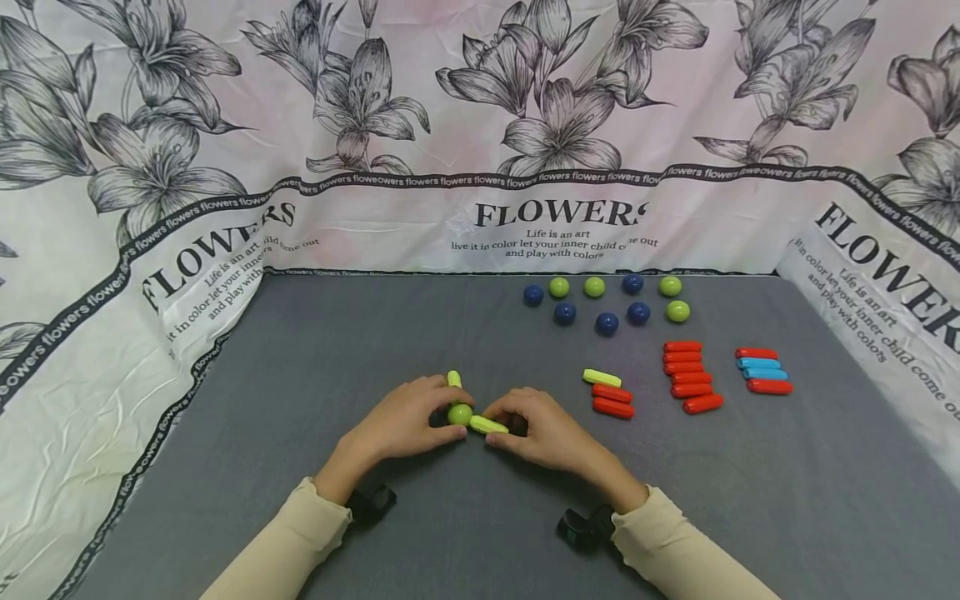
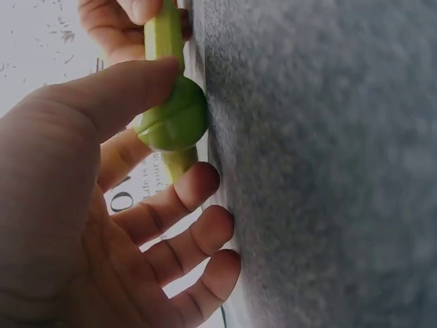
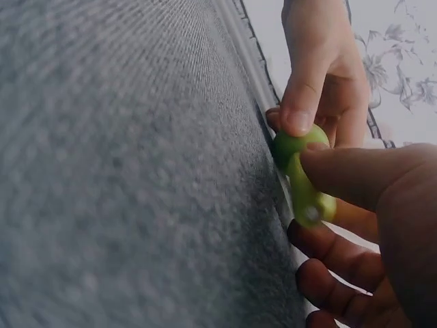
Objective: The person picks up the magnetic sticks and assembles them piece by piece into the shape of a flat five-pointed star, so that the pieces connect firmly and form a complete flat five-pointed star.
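Near the middle of the table, my left hand (image 1: 408,415) pinches a glossy green ball (image 1: 460,414) between thumb and fingers. From the ball's far side a yellow-green rod (image 1: 453,379) sticks out, partly hidden behind the fingers. My right hand (image 1: 551,431) pinches a second yellow-green rod (image 1: 489,426), its end right at the ball. In the left wrist view, this rod (image 2: 162,37) meets the ball (image 2: 176,116) under the thumb, and the other rod (image 2: 179,164) shows below. The right wrist view has the rod's tip (image 3: 313,210) toward the camera.
Right of the hands lie a loose yellow-green rod (image 1: 602,378) and two red rods (image 1: 612,400). Farther right are a stack of red rods (image 1: 686,367) and a group with blue rods (image 1: 761,369). Several blue balls (image 1: 607,324) and green balls (image 1: 678,312) sit at the back.
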Demonstrator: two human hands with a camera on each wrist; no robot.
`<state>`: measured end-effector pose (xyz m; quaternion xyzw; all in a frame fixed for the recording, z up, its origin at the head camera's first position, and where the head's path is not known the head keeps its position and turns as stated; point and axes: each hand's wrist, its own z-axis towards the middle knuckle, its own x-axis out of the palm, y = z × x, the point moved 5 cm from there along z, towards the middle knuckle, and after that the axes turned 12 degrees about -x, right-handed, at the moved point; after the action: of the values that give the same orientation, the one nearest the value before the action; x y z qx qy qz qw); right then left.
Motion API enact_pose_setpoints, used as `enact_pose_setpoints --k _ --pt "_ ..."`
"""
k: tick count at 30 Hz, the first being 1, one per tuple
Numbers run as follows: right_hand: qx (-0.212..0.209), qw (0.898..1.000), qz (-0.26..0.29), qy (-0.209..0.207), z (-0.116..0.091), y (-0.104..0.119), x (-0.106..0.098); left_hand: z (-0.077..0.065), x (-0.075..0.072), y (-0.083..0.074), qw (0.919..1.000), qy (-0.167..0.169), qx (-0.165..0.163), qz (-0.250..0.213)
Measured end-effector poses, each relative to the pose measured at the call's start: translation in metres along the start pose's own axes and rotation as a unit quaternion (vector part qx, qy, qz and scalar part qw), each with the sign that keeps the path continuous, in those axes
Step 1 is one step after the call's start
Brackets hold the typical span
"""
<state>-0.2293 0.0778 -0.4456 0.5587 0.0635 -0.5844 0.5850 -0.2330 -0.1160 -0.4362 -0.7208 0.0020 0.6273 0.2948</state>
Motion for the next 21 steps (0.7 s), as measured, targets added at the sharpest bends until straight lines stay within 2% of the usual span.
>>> enact_pose_setpoints --k 12,21 --pt "0.007 0.999 -0.002 0.042 -0.0006 -0.0014 0.0012 -0.0009 -0.0038 0.0053 0.9997 0.007 0.008 -0.02" --pt "0.008 0.999 0.003 0.048 -0.0013 -0.0005 0.0002 -0.0004 -0.005 0.0072 0.9998 0.007 0.004 -0.019"
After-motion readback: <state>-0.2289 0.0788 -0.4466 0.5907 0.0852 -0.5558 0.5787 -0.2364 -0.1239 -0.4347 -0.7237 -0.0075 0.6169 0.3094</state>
